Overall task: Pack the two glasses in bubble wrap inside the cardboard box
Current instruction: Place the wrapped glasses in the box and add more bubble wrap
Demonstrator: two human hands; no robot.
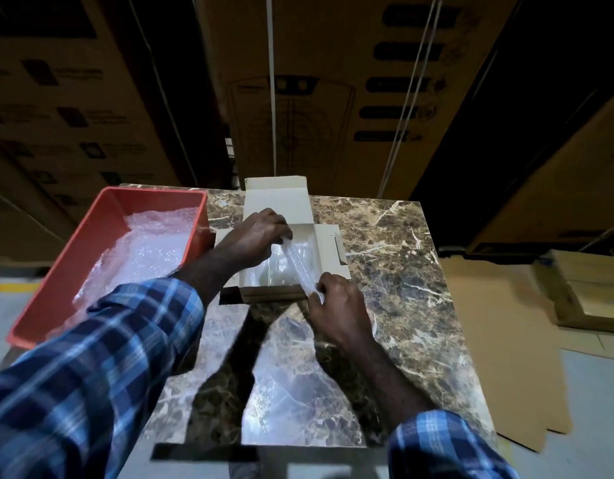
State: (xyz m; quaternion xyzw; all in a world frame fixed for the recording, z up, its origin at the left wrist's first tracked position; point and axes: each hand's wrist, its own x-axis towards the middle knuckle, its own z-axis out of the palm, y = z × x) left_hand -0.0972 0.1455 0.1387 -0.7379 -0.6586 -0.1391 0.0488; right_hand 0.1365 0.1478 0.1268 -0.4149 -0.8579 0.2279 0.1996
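Head view: a twisted strip of clear bubble wrap [298, 262] runs slantwise over the open cardboard box [328, 248] — its far end pinched by the left hand [255, 238], its near end by the right hand [336, 305]. Pale, glossy wrapped shapes fill the box; whether both glasses lie there I cannot tell. More crinkled wrap sits in the red tray [101, 219] on the marble table [402, 271].
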